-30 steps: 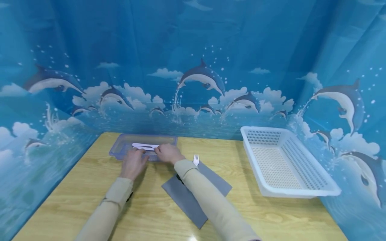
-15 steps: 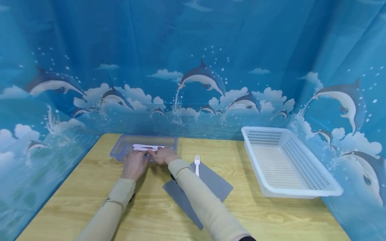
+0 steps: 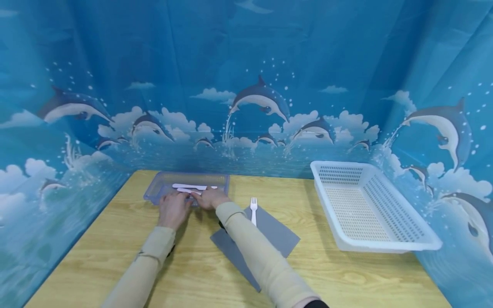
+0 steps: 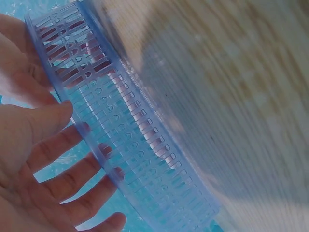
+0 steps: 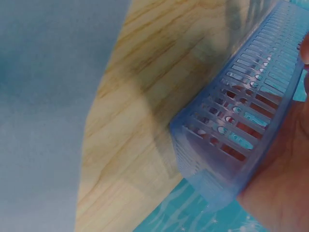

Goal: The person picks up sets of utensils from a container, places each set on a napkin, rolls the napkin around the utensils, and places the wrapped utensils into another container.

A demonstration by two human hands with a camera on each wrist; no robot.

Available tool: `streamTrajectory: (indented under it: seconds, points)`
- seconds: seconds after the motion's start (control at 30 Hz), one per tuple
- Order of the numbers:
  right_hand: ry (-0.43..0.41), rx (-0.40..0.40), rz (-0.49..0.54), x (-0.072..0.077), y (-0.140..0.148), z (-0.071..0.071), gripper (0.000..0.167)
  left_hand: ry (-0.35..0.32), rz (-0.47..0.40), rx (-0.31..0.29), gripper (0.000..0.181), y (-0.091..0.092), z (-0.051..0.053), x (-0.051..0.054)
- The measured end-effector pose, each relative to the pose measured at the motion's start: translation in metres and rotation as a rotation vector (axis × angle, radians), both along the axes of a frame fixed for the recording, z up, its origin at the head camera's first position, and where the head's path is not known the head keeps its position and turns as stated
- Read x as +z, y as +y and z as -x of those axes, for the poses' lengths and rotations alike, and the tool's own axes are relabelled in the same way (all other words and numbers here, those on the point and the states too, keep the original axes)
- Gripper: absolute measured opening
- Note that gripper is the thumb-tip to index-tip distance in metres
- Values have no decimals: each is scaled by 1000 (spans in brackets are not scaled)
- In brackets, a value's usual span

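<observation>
A translucent purple-blue slotted basket (image 3: 152, 191) stands at the table's back left. Inside it lies a white plastic knife (image 3: 185, 186). Just in front of that, a second white plastic utensil (image 3: 184, 190) slants towards my right hand (image 3: 212, 198), which reaches over the front rim and appears to pinch its right part; the fingertips are mostly hidden. My left hand (image 3: 173, 209) is at the basket's front left; in the left wrist view its loosely spread fingers (image 4: 77, 176) touch the rim. Through the slots, the right wrist view shows my right fingers inside the basket (image 5: 222, 116).
A white plastic fork (image 3: 253, 207) lies partly on a grey cloth or sheet (image 3: 275, 233), which my right forearm crosses. To the right stands a large white slotted basket (image 3: 335, 226). A blue dolphin-print curtain (image 3: 246, 55) borders the wooden table (image 3: 200, 265).
My right hand has shifted slightly left and down along the basket. The two white utensils, lying side by side before, now stand at a slight angle, the nearer one shifted right. My left hand stays nearly put.
</observation>
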State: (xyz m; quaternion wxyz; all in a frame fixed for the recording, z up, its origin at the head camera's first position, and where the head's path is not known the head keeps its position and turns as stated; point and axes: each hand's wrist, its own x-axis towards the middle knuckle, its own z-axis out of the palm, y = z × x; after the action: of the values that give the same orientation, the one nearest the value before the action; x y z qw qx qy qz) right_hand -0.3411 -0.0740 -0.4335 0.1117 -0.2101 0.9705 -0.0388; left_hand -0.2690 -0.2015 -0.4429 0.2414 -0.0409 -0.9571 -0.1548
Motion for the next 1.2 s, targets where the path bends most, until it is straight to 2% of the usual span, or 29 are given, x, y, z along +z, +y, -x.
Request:
streamTrajectory:
  seconds: [0.2, 0.43, 0.63, 0.93, 1.07, 1.2]
  points:
    - [18, 50, 10, 5, 1, 3, 53, 1, 6, 4, 19, -1, 0, 0]
    - [6, 1, 80, 7, 3, 3, 48, -9, -2, -2, 20, -1, 1, -1]
    - [26, 4, 97, 6, 6, 5, 46, -17, 0, -2, 20, -1, 1, -1]
    - [181, 38, 245, 7, 10, 10, 18, -51, 10, -6, 20, -2, 2, -1]
    - [217, 12, 366, 7, 14, 10, 21, -47, 5, -5, 20, -2, 2, -1]
    - [308, 29, 441, 8, 20, 10, 26, -41, 8, -2, 20, -1, 2, -1]
